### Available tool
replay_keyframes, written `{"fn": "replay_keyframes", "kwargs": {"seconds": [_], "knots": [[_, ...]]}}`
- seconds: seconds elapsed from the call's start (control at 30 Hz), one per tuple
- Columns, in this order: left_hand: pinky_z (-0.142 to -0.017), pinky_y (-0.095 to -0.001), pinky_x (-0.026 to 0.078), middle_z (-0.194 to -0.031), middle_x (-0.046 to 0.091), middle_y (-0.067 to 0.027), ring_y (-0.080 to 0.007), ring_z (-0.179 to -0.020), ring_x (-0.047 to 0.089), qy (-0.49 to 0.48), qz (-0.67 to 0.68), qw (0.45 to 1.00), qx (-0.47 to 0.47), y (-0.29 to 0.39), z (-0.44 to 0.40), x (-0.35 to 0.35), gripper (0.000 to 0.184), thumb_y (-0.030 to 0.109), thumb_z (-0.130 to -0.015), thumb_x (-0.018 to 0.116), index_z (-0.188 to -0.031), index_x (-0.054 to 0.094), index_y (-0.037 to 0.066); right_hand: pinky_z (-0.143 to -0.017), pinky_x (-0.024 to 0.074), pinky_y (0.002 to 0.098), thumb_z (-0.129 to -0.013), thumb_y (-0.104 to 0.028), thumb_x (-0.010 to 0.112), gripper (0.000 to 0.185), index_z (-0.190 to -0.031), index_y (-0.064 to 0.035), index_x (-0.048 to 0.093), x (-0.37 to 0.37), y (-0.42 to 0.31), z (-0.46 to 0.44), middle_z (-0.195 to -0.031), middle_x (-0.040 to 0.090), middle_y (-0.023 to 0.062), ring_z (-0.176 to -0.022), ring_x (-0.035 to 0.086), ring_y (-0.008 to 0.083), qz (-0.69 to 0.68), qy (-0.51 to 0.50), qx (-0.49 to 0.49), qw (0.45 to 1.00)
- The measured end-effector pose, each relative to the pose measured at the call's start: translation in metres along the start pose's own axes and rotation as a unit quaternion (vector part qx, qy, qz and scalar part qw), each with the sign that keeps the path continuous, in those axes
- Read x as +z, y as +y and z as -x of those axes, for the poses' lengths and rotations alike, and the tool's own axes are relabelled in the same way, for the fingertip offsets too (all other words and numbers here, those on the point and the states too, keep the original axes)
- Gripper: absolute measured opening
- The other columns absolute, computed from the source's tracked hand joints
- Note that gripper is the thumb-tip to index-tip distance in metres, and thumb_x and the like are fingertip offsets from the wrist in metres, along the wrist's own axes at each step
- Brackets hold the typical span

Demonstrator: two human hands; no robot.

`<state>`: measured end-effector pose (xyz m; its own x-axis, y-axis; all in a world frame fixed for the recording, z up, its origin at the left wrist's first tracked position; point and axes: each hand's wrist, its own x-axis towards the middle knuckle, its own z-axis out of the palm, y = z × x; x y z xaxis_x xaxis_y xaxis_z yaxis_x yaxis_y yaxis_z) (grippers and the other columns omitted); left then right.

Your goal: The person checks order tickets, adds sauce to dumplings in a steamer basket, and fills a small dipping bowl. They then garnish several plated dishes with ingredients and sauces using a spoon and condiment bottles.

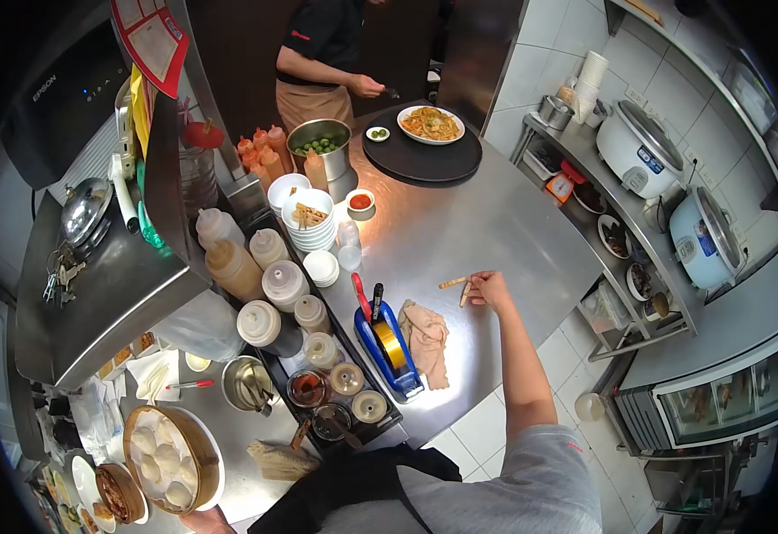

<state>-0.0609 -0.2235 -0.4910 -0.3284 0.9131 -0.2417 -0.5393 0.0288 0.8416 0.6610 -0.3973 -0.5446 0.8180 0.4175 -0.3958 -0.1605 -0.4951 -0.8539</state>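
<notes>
My right hand (490,289) is closed in a pinch above the steel counter, with two small wooden clothespins (453,284) at its fingertips. Similar brown wooden pieces lie in the top bowl of a white stack (310,224). Nearest that hand on the counter are a crumpled beige cloth (424,343) and a blue tape dispenser (387,349) with a marker and a red-handled tool in it. At the lower left my left hand (208,521) grips the edge of a white plate (218,476). On this plate sits a round bamboo steamer (203,445) of pale dumplings; my left fingers are mostly hidden beneath.
Squeeze bottles (284,283) and jars crowd a black rack left of the counter. A noodle plate (431,125) rests on a round black tray (407,165), where a co-worker (318,71) stands. Rice cookers (640,149) line the right shelf. Another steamer (120,492) is at lower left.
</notes>
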Motion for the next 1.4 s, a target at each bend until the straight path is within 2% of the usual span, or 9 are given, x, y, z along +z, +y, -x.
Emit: {"fn": "replay_keyframes", "kwargs": {"seconds": [0.07, 0.13, 0.2, 0.37, 0.67, 0.73, 0.87, 1.2, 1.4], "knots": [[-0.098, -0.049, 0.041, -0.131, 0.044, -0.0206, -0.0327, -0.118, 0.046, -0.012, -0.025, 1.0, 0.015, -0.003, -0.004, -0.009, 0.047, 0.023, -0.092, 0.038, -0.129, 0.038, -0.006, -0.06, 0.0555, 0.0381, -0.087, -0.014, 0.054, 0.021, -0.097, 0.0036, 0.061, -0.004, -0.009, -0.007, -0.084, 0.066, 0.0174, -0.072, 0.067, 0.0306, 0.188, 0.045, -0.041, 0.98], [-0.099, -0.0487, 0.041, -0.13, 0.044, -0.0215, -0.0328, -0.117, 0.047, -0.08, -0.149, 0.982, 0.079, -0.003, 0.002, -0.011, 0.046, 0.02, -0.091, 0.038, -0.127, 0.039, -0.009, -0.067, 0.0539, 0.0434, -0.085, -0.014, 0.053, 0.02, -0.09, 0.0024, 0.063, 0.01, -0.035, -0.02, -0.082, 0.065, 0.0215, -0.073, 0.064, 0.0384, 0.47, 0.11, -0.155, 0.862], [-0.099, -0.048, 0.041, -0.129, 0.045, -0.0209, -0.0328, -0.117, 0.047, -0.011, 0.102, 0.995, -0.018, 0.003, 0.018, 0.021, 0.044, 0.019, -0.092, 0.036, -0.128, 0.039, -0.007, -0.068, 0.0505, 0.0429, -0.083, -0.015, 0.055, 0.017, -0.083, 0.0001, 0.064, 0.045, -0.089, -0.015, -0.081, 0.064, 0.0211, -0.073, 0.063, 0.0386, 0.418, 0.081, -0.276, 0.861], [-0.101, -0.0478, 0.037, -0.133, 0.042, -0.016, -0.0329, -0.122, 0.042, 0.005, 0.176, 0.982, -0.066, 0.01, 0.038, 0.058, 0.05, 0.033, -0.093, 0.036, -0.132, 0.037, 0.002, -0.061, 0.049, 0.0379, -0.08, -0.015, 0.056, 0.016, -0.083, -0.0021, 0.066, 0.171, -0.219, 0.016, -0.073, 0.064, 0.0168, -0.068, 0.064, 0.0312, 0.215, -0.015, -0.522, 0.825], [-0.1, -0.0481, 0.039, -0.133, 0.042, -0.0166, -0.0331, -0.121, 0.044, -0.035, 0.194, 0.98, -0.035, 0.008, 0.044, 0.052, 0.048, 0.031, -0.095, 0.034, -0.133, 0.036, 0.001, -0.068, 0.0523, 0.0341, -0.054, -0.022, 0.073, 0.032, -0.081, -0.0058, 0.07, 0.278, -0.265, -0.037, -0.079, 0.067, 0.0165, -0.073, 0.065, 0.0286, 0.471, -0.175, -0.404, 0.765], [-0.1, -0.0483, 0.039, -0.134, 0.042, -0.0165, -0.0332, -0.121, 0.044, -0.017, 0.206, 0.978, -0.042, 0.009, 0.042, 0.051, 0.049, 0.031, -0.095, 0.034, -0.133, 0.035, 0.001, -0.061, 0.0507, 0.0316, -0.062, -0.015, 0.07, 0.025, -0.084, -0.0049, 0.069, 0.26, -0.26, -0.037, -0.073, 0.067, 0.0086, -0.067, 0.064, 0.0188, 0.308, -0.258, -0.308, 0.862], [-0.102, -0.0491, 0.037, -0.135, 0.039, -0.0164, -0.0338, -0.123, 0.04, -0.026, 0.22, 0.974, -0.058, 0.01, 0.039, 0.052, 0.051, 0.033, -0.094, 0.033, -0.135, 0.033, 0.002, -0.057, 0.0496, 0.0232, -0.077, -0.003, 0.063, 0.008, -0.086, -0.0017, 0.064, 0.231, -0.255, -0.014, -0.078, 0.066, 0.0044, -0.066, 0.062, 0.0119, 0.094, -0.341, -0.199, 0.914], [-0.103, -0.048, 0.035, -0.136, 0.04, -0.016, -0.0324, -0.123, 0.042, -0.086, 0.21, 0.973, -0.049, 0.01, 0.034, 0.056, 0.05, 0.032, -0.094, 0.033, -0.135, 0.034, 0.003, -0.062, 0.0503, 0.0222, -0.084, -0.008, 0.061, 0.033, -0.116, -0.0013, 0.057, 0.142, -0.251, 0.133, -0.093, 0.065, 0.0065, -0.074, 0.061, 0.01, -0.183, -0.296, -0.35, 0.87], [-0.103, -0.0466, 0.035, -0.136, 0.041, -0.0142, -0.0322, -0.124, 0.041, -0.154, 0.215, 0.96, -0.095, 0.033, 0.053, 0.064, 0.051, 0.035, -0.093, 0.032, -0.135, 0.035, 0.005, -0.062, 0.0502, 0.0214, -0.084, -0.005, 0.06, 0.037, -0.121, -0.0029, 0.054, 0.188, -0.204, 0.287, -0.102, 0.065, 0.0111, -0.08, 0.064, 0.0127, -0.133, -0.481, -0.271, 0.823]]}}
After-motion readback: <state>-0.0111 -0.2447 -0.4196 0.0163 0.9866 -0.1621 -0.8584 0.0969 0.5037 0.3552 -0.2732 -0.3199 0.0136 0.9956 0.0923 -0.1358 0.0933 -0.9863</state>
